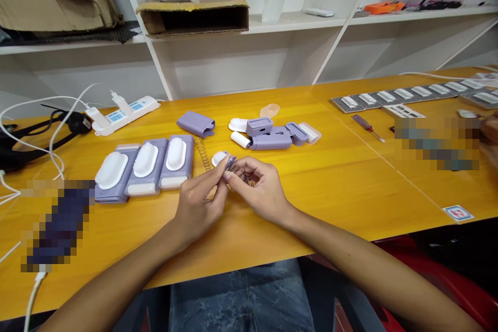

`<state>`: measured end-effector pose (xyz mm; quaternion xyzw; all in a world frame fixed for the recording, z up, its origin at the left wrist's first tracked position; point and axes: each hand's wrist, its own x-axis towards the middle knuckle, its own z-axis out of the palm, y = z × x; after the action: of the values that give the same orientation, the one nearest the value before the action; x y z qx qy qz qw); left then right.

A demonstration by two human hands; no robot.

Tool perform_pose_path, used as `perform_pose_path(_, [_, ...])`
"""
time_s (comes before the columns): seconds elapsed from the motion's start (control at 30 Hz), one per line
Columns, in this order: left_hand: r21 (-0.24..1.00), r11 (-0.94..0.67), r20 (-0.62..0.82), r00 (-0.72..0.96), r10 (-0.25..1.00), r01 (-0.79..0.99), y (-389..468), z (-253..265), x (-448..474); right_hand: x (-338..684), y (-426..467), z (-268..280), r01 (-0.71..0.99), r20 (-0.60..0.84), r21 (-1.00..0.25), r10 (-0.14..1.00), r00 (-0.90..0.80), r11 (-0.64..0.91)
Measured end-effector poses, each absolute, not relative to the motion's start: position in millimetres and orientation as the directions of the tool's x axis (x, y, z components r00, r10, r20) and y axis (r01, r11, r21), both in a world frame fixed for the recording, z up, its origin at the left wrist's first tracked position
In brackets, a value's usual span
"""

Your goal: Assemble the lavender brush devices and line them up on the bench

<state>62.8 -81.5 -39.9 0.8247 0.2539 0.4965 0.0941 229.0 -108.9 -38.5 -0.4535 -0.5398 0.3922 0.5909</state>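
My left hand [200, 205] and my right hand [260, 187] meet above the table. The left fingers pinch a small purple plastic part [232, 161]; its shape is mostly hidden. A white bristled piece [218, 157] shows just behind the left fingertips; whether it joins that part, I cannot tell. Curled in the right fingers are the loops of a thin metal coil spring [252, 183], with the right thumb close to the purple part. Another stretched spring [203, 154] lies beyond my left hand, by a hollow purple casing [195, 123].
Several purple brushes with white bristles [144, 160] lie left. Purple shells [271, 138] and clear caps [270, 110] sit behind my hands. A power strip [126, 115], a screwdriver [368, 127] and a long metal tray [412, 94] are farther out. Another person's hand [489, 132] appears at right.
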Motion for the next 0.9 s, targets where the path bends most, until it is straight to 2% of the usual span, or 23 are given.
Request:
perform_pose_path(0.27, [0.42, -0.858, 0.759, 0.404, 0.51, 0.294, -82, -41, 63, 232, -107, -38, 0.013, 0.276, -0.961, 0.956, 0.098, 0.276])
perform_pose_path(0.53, [0.442, -0.861, 0.751, 0.421, 0.508, 0.252, -82, -39, 62, 240, -106, -40, 0.002, 0.265, -0.964, 0.964, -0.009, 0.265])
perform_pose_path(0.73, [0.439, -0.871, 0.741, 0.459, 0.49, 0.221, -80, -40, 62, 248, -103, -40, 0.066, 0.263, -0.961, 0.963, -0.065, 0.267])
perform_pose_path(0.9, [0.488, -0.852, 0.709, 0.484, 0.513, 0.188, -77, -43, 59, 254, -102, -35, 0.151, 0.267, -0.947, 0.955, -0.132, 0.285])
